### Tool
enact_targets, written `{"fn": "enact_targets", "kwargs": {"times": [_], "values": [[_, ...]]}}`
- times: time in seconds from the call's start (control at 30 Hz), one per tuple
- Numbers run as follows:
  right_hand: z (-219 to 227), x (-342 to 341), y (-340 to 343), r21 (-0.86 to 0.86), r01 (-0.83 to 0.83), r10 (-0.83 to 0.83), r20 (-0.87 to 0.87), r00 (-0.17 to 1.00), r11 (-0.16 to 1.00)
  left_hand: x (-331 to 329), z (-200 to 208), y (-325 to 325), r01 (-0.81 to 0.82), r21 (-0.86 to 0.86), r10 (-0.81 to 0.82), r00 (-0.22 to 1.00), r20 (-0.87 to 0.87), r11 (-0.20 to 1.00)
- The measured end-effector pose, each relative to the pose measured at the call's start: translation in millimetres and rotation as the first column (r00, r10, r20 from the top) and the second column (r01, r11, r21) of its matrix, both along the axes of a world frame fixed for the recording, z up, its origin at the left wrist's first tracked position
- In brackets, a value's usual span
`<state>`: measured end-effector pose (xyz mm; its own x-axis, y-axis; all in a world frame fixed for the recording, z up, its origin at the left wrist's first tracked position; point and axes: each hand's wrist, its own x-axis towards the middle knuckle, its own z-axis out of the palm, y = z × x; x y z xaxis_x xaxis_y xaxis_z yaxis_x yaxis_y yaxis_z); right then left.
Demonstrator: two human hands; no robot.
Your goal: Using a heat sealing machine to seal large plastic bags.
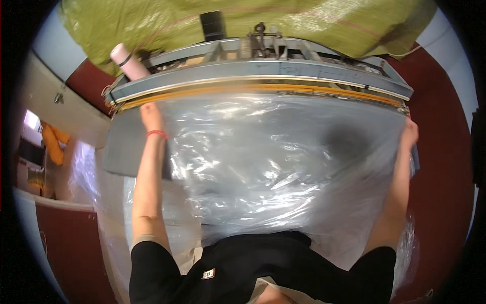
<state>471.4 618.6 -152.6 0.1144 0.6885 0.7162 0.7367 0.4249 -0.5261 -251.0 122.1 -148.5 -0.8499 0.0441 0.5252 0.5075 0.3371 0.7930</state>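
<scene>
A wide sheet of clear plastic film [273, 152] lies over a grey work surface [132, 144] and hangs down toward my body, wrinkled and shiny. My left hand [152, 116], with a red bracelet at its wrist, is closed at the film's left edge, close to the orange strip [243, 89] of a long machine. Out at the far right corner, my right hand [410, 134] is closed on the film's other edge. Both arms are stretched forward. Between them the film spans the surface, its far edge lying along the strip.
Behind the strip runs the machine's blue-grey metal frame [253, 68], with a clamp-like mechanism [260, 40] on top. A pink roll [127, 61] leans at its left end. Yellow-green sheeting [324, 25] covers the back. A doorway [55, 152] opens at left; the right wall is dark red [440, 152].
</scene>
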Motion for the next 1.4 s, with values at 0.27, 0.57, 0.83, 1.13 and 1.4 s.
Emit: {"fn": "enact_targets", "kwargs": {"times": [0.27, 0.57, 0.83, 1.13, 1.4], "values": [[-16.5, -131.7, 0.4, -0.128, -0.356, 0.255, -0.485, 0.836, 0.925, -47.0, -2.8, -16.2, 0.009, 0.039, -0.010, 1.000, 0.024, 0.999], [1.6, -150.2, -9.1, -0.064, -0.215, 0.164, -0.450, 0.878, 0.975, -87.1, -10.0, -53.7, 0.098, 0.100, -0.113, 0.982, 0.150, 0.990], [23.1, -147.1, -30.9, -0.156, -0.299, 0.111, -0.695, 0.710, 0.941, -56.7, 8.2, -28.9, 0.027, 0.277, -0.098, 0.964, 0.247, 0.960], [51.5, -12.8, -153.1, 0.251, 0.304, -0.295, -0.071, 0.953, 0.919, 111.3, 84.9, -91.0, 0.413, 0.227, -0.436, 0.898, 0.060, 0.882], [-55.8, 103.9, -165.8, -0.476, -0.171, -0.402, -0.851, 0.337, 0.863, 242.1, 27.6, -157.1, 0.309, -0.153, -0.292, 0.949, 0.122, 0.939]]}}
